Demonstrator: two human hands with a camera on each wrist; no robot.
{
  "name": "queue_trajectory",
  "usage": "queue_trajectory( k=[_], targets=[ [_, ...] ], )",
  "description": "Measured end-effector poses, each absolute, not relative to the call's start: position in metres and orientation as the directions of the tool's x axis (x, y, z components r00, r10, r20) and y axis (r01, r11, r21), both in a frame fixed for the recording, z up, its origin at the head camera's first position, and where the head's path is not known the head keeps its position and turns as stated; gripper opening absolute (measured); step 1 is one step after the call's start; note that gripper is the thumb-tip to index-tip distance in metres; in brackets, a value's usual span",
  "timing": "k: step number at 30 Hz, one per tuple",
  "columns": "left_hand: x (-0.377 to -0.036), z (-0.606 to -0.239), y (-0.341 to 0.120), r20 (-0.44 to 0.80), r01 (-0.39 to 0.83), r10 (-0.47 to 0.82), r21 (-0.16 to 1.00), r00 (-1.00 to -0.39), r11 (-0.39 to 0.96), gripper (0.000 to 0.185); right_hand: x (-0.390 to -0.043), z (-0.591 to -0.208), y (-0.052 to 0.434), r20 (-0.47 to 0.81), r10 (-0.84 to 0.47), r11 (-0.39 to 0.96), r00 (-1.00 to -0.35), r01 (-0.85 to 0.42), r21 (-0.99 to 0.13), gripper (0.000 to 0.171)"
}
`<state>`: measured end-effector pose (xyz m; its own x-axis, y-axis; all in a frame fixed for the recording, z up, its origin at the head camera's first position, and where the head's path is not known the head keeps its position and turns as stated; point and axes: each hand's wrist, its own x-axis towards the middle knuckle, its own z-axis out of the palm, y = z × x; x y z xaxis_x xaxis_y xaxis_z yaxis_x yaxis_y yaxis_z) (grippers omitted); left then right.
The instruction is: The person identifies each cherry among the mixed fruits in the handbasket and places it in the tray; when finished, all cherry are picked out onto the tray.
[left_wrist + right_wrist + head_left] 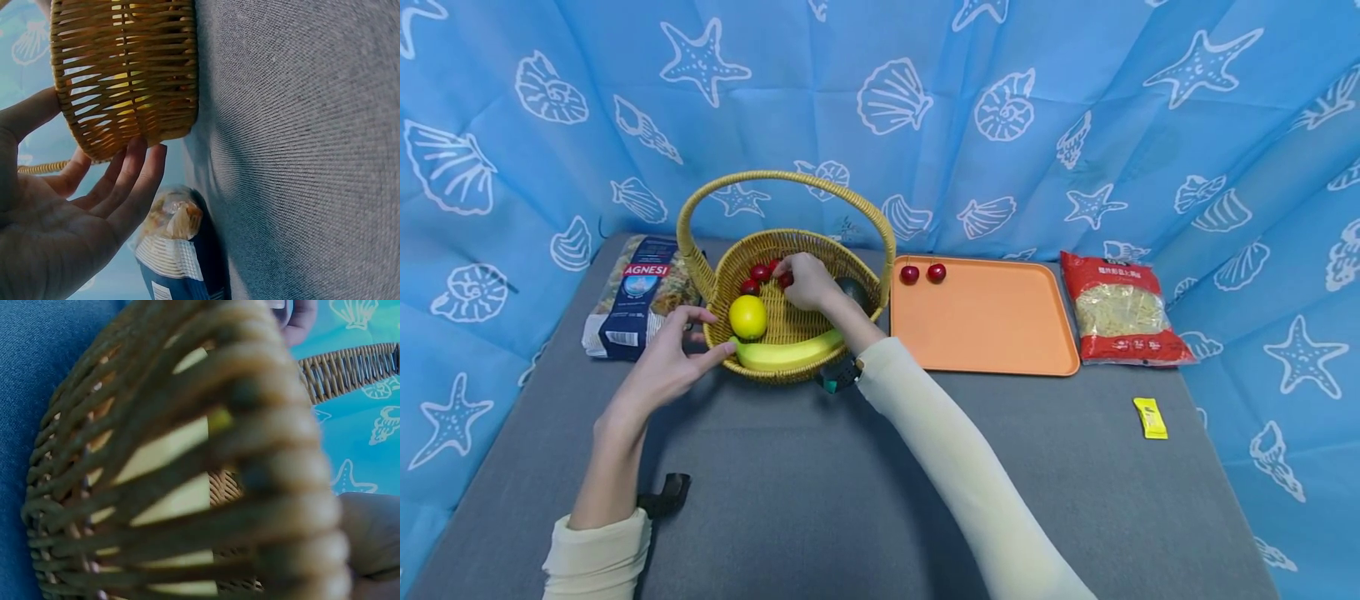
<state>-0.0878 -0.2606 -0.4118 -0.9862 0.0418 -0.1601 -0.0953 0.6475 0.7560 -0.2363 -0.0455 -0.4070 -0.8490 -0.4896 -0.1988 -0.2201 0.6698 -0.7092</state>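
A yellow wicker basket with a tall handle stands at the back of the table. My left hand holds its left end, thumb at the rim and fingers against the outer weave. Inside the basket, my right hand pinches a red cherry, partly hidden by the fingers. More cherries lie beside it. A lemon sits at the left, a banana along the front, and a dark green avocado at the right, partly behind the right arm. Basket weave blocks most of the right wrist view.
An orange tray with two cherries at its back left corner lies right of the basket. Beyond it are a red pasta bag and a small yellow packet. A blue pasta bag lies left of the basket.
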Motion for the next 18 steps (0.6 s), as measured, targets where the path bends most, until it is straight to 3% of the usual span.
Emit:
queue_trajectory(
  k=[10,18],
  targets=[
    [-0.088,-0.411,-0.262,-0.171,-0.1,0.046,0.755,-0.984,0.648,0.07,-0.231,-0.409,-0.047,-0.221,-0.504,0.649,-0.835,-0.197,-0.734,0.033],
    [-0.09,-0.412,-0.264,-0.193,-0.115,0.048,0.745,-0.98,0.657,0.072,-0.223,-0.398,-0.029,-0.133,-0.554,0.522,-0.822,-0.218,-0.825,0.032]
  ],
)
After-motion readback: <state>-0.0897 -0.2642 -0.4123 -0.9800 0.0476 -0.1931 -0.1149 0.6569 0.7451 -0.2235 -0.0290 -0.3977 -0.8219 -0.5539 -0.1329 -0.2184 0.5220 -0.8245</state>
